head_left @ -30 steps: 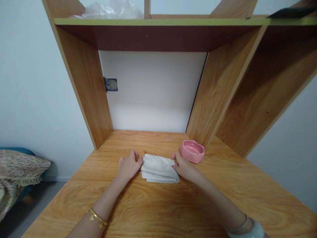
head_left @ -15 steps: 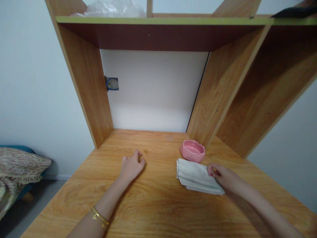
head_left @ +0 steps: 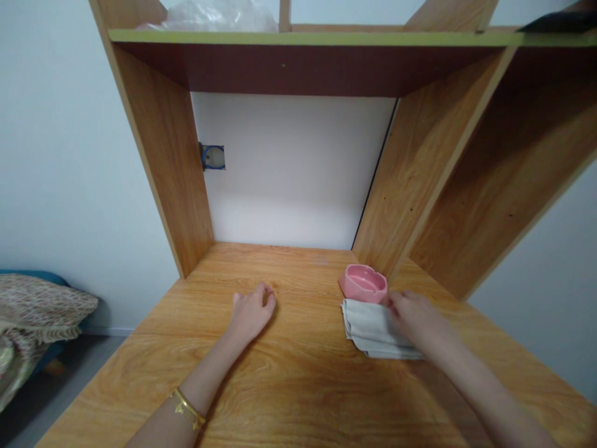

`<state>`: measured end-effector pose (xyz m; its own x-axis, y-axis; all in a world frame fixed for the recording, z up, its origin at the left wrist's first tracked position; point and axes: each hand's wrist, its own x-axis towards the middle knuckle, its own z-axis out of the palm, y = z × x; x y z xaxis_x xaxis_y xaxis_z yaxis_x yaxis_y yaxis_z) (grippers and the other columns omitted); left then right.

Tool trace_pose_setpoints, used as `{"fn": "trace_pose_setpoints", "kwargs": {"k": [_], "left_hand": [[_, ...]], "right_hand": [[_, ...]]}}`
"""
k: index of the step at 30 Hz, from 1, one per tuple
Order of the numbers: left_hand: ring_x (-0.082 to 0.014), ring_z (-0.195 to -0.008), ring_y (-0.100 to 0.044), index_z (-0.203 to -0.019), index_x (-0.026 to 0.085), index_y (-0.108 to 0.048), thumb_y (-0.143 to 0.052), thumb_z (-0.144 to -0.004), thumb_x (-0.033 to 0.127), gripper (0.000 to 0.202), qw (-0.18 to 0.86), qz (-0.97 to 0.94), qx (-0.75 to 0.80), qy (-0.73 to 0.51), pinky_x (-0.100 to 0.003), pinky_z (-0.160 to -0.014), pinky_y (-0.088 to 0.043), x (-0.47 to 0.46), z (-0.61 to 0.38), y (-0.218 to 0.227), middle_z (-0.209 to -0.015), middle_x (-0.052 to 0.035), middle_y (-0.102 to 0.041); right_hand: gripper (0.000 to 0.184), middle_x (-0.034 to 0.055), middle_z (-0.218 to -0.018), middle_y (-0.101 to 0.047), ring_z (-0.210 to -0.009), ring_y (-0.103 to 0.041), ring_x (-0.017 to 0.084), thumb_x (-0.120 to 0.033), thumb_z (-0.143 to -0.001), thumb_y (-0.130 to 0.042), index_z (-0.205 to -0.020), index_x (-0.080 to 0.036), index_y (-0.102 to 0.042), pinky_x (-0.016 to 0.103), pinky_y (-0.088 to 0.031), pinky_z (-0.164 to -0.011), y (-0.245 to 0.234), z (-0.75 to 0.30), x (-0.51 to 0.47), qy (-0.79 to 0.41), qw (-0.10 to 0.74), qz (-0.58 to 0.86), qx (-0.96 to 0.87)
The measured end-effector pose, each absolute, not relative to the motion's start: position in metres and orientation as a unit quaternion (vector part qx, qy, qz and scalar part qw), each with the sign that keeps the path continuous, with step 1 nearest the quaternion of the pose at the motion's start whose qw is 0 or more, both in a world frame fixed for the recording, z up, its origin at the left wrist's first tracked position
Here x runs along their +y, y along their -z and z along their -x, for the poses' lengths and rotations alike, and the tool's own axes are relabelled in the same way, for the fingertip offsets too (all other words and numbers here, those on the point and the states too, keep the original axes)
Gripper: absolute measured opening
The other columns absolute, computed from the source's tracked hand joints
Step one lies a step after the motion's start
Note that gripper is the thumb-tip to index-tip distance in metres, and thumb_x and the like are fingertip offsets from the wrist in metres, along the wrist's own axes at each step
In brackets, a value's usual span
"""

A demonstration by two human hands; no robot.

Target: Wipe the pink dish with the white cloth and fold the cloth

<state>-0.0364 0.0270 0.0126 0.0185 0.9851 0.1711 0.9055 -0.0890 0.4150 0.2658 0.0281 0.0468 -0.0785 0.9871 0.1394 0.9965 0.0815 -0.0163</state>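
Note:
A folded pale grey cloth [head_left: 373,333] lies on the wooden desktop, right up against the front of a pink angular ashtray [head_left: 364,285]. My right hand [head_left: 415,317] is at the cloth's right end, slightly blurred, with its fingers closed on the cloth's back right edge close to the ashtray. Part of the cloth is hidden beneath this hand. My left hand [head_left: 254,311] rests on the desktop to the left, empty, its fingers loosely curled and the thumb apart. A gold bracelet [head_left: 187,407] circles the left wrist.
Wooden side panels [head_left: 163,155] frame the desk. A shelf with a yellow-green edge [head_left: 303,38] crosses above, bearing a clear plastic bag [head_left: 224,15]. An uncovered wall box [head_left: 213,157] shows blue wire. At far left is a fringed woven blanket [head_left: 41,305].
The cloth has shifted a little to the right. My right hand has moved back along its edge, towards the ashtray. My left hand has stayed nearly still.

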Motion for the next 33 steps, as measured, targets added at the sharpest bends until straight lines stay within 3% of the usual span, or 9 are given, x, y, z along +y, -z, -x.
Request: {"fn": "trace_pose_setpoints", "kwargs": {"k": [3,6,8,11,15,19,33], "left_hand": [[-0.0216,-0.094,-0.055,-0.097,0.022,-0.051,-0.038,-0.082,0.03,0.021,0.077,-0.724,0.639,-0.246,-0.04,-0.085,-0.032,0.028,0.037,-0.008,-0.097,-0.0032,-0.063],[-0.0199,-0.1,-0.052,-0.098,0.019,-0.053,-0.04,-0.08,0.026,0.022,0.081,-0.759,0.588,-0.268,-0.035,-0.087,-0.036,0.029,0.038,-0.003,-0.102,-0.0061,-0.06],[-0.018,-0.103,-0.051,-0.102,0.018,-0.052,-0.039,-0.081,0.025,0.026,0.095,-0.782,0.554,-0.27,-0.032,-0.09,-0.036,0.029,0.039,0.0,-0.107,-0.0074,-0.058],[-0.0175,-0.113,-0.044,-0.115,0.016,-0.047,-0.037,-0.083,0.027,0.035,0.102,-0.807,0.522,-0.256,-0.031,-0.097,-0.032,0.028,0.038,0.002,-0.12,-0.0083,-0.051],[-0.0178,-0.126,-0.029,-0.127,0.016,-0.038,-0.033,-0.085,0.033,0.046,0.111,-0.828,0.51,-0.204,-0.036,-0.104,-0.021,0.026,0.036,0.004,-0.136,-0.0072,-0.036],[-0.0179,-0.13,-0.018,-0.133,0.013,-0.028,-0.029,-0.087,0.038,0.052,0.128,-0.828,0.528,-0.139,-0.041,-0.106,-0.013,0.023,0.035,0.002,-0.141,-0.0063,-0.024],[-0.0165,-0.131,-0.015,-0.134,0.012,-0.025,-0.023,-0.087,0.043,0.056,0.124,-0.828,0.54,-0.085,-0.038,-0.106,-0.01,0.024,0.035,0.004,-0.142,-0.0069,-0.019]], "right_hand": [[0.027,0.0128,-0.088,-0.06,-0.085,-0.055,0.022,-0.012,-0.078,-0.033,-0.083,-0.013,-0.06,0.033,-0.04,-0.078,-0.05,-0.212,0.019,0.011,0.12,0.57,-0.813],[0.032,0.011,-0.106,-0.058,-0.1,-0.051,0.019,-0.016,-0.081,-0.035,-0.104,-0.013,-0.057,0.03,-0.038,-0.089,-0.036,-0.165,0.012,-0.079,0.124,0.468,-0.872],[0.042,0.0138,-0.125,-0.047,-0.116,-0.041,0.021,-0.026,-0.082,-0.038,-0.12,-0.009,-0.046,0.034,-0.03,-0.098,-0.022,-0.148,0.011,-0.12,0.116,0.439,-0.883],[0.06,0.0148,-0.137,-0.031,-0.127,-0.025,0.022,-0.043,-0.083,-0.036,-0.131,-0.006,-0.032,0.037,-0.021,-0.105,-0.004,-0.142,0.014,-0.156,0.097,0.434,-0.882],[0.069,0.0125,-0.14,-0.024,-0.13,-0.017,0.023,-0.055,-0.082,-0.03,-0.134,-0.009,-0.025,0.042,-0.014,-0.106,0.007,-0.148,0.017,-0.147,0.096,0.45,-0.876],[0.07,0.0121,-0.141,-0.023,-0.13,-0.016,0.022,-0.056,-0.083,-0.026,-0.135,-0.009,-0.025,0.042,-0.012,-0.107,0.007,-0.149,0.017,-0.145,0.082,0.465,-0.87],[0.065,0.0107,-0.141,-0.024,-0.13,-0.017,0.021,-0.05,-0.084,-0.031,-0.134,-0.01,-0.026,0.04,-0.012,-0.107,0.003,-0.152,0.016,-0.168,0.084,0.455,-0.87]]}}
